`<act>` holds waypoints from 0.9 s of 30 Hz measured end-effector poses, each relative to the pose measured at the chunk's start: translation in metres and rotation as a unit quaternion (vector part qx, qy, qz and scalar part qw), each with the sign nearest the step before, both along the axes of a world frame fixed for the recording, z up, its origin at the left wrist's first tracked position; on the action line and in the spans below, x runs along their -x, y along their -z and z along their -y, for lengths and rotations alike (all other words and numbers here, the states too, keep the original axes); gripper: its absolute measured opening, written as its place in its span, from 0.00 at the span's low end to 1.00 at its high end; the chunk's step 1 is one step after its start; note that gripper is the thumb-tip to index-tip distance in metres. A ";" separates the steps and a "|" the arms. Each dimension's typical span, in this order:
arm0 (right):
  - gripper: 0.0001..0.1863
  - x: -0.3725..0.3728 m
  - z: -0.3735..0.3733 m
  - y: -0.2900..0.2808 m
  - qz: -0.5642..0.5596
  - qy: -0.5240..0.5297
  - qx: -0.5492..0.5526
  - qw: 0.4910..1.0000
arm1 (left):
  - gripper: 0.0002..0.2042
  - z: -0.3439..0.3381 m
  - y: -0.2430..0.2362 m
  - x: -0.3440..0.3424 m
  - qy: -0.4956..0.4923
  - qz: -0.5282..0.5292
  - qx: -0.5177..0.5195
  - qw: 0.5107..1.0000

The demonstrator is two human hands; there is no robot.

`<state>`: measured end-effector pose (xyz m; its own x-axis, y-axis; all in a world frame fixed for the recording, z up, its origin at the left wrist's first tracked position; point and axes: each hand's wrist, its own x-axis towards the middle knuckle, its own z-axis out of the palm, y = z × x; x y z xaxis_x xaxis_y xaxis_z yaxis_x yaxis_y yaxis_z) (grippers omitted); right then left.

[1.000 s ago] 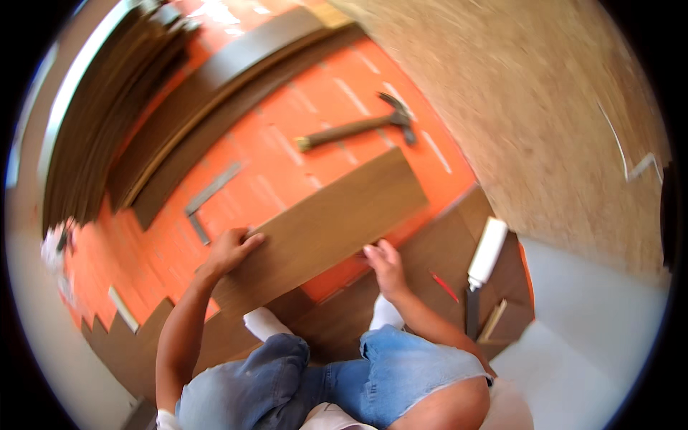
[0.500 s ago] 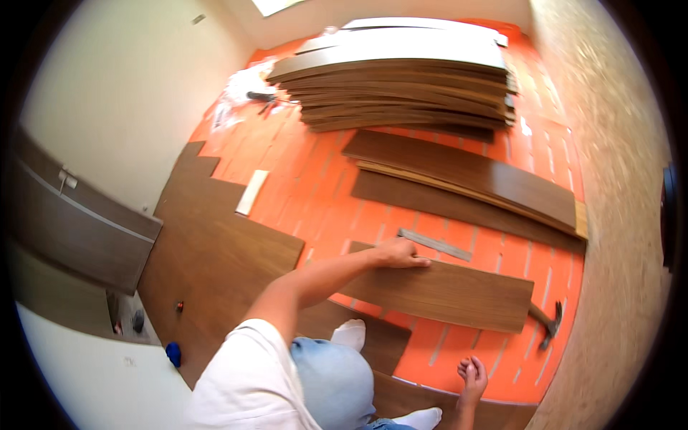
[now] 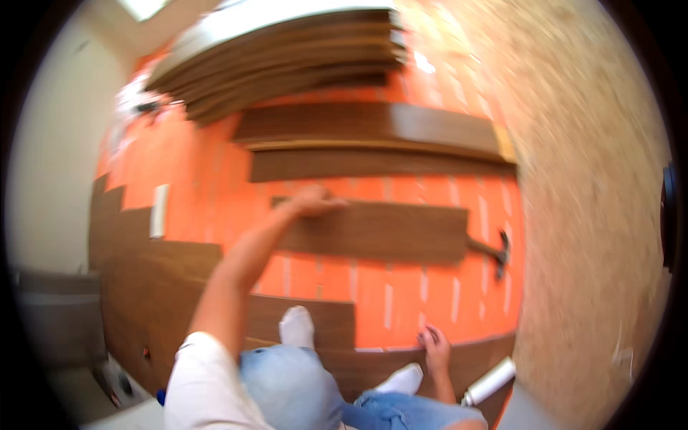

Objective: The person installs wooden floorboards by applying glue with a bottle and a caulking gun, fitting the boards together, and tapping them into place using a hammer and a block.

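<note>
My left hand [image 3: 319,201] grips the far edge of a brown floor plank [image 3: 380,231] near its left end. The plank lies over orange underlayment [image 3: 333,276]. Past its right end sticks out a hammer [image 3: 499,253], part of its handle hidden by the plank. My right hand [image 3: 436,350] is low in front of me, by the edge of the laid planks, with its fingers curled. Something small and dark shows at those fingertips, too blurred to name. Both my feet, in white socks, rest near the laid brown flooring [image 3: 161,287].
A tall stack of planks [image 3: 301,61] stands at the back. Before it lie several loose planks [image 3: 322,125]. A pale short strip [image 3: 159,211] lies at left, a white tube [image 3: 490,381] at lower right. Bare particle-board-like surface [image 3: 580,179] runs along the right.
My view has turned, shifting the scene left. The plank under my left hand has moved away from the laid flooring, and the grey strip beyond it no longer shows. The white tube has come into view.
</note>
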<state>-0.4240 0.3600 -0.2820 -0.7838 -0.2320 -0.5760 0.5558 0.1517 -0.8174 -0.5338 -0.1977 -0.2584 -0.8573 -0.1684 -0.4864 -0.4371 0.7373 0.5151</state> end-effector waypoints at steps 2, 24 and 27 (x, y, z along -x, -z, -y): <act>0.20 0.010 0.009 -0.009 0.016 -0.017 -0.028 0.999 | 0.32 -0.007 -0.005 -0.003 -0.013 -0.004 0.066 0.998; 0.12 0.050 0.006 0.002 0.016 -0.238 0.110 0.965 | 0.20 0.033 0.039 -0.437 -0.377 -0.073 -0.019 0.923; 0.16 0.081 -0.001 -0.101 0.001 -0.228 -0.087 0.970 | 0.21 0.051 0.049 -0.537 -0.406 -0.169 -0.041 0.897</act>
<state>-0.5049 0.3607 -0.1813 -0.6217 -0.4531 -0.6389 0.3999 0.5178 -0.7563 0.0027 -0.2488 -0.3079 -0.5685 -0.7800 -0.2616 -0.6214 0.1988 0.7578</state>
